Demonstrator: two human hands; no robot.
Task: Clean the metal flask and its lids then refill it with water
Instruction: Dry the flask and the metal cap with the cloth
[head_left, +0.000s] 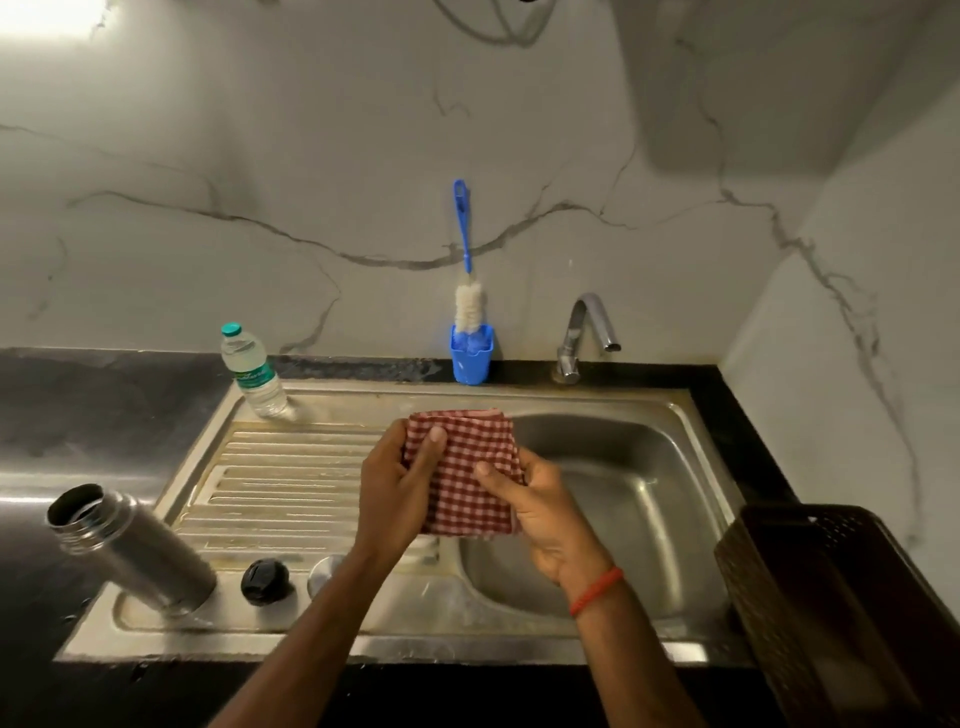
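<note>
Two hands held a checked cloth (467, 467) over the sink (519, 397).
Both the left hand (395, 483) and right hand (540, 514) gripped the folded red-and-white cloth, thumbs on top, above the edge between drainboard (280, 478) and basin (623, 499). The metal flask (130, 551) stood upright (mouth open) at the drainboard's front-left corner, the black lid (265, 581) just beside it, a steel lid (324, 571) next along the front edge, partly hidden by the left forearm.

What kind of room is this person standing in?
Most likely a home kitchen, at the washing-up spot: a steel sink with a ribbed draining board, a tap behind it, and a bottle brush standing in a blue cup.
</note>
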